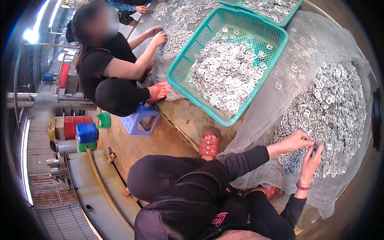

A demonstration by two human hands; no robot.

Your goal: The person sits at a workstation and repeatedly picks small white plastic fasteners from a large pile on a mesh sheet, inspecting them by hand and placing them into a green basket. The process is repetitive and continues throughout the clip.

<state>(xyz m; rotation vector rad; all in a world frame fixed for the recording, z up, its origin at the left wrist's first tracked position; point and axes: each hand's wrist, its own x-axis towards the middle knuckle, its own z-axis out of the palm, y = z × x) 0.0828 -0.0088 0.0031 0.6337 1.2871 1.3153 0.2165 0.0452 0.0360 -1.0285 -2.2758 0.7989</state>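
Observation:
A heap of small silvery metal buckles (340,108), flat and slotted, lies in front of me on the right. Over its near edge my left hand (297,141) is closed in a pinch, fingertips pointing right. Close beside it, my right hand (311,161), with a red bracelet at the wrist, is pinched shut too. A small dark grey bit shows at the fingertips, too small to name. Below the hands lies a patch of darker grey-blue pieces (294,160). White netting (256,140) spreads under the heap.
A green plastic basket (228,120) of loose buckles stands left of the heap, with another green basket (294,16) behind it. A co-worker (108,60) sits at far left on a blue stool (140,120), handling small pieces. Jerrycans (87,133) stand farther left.

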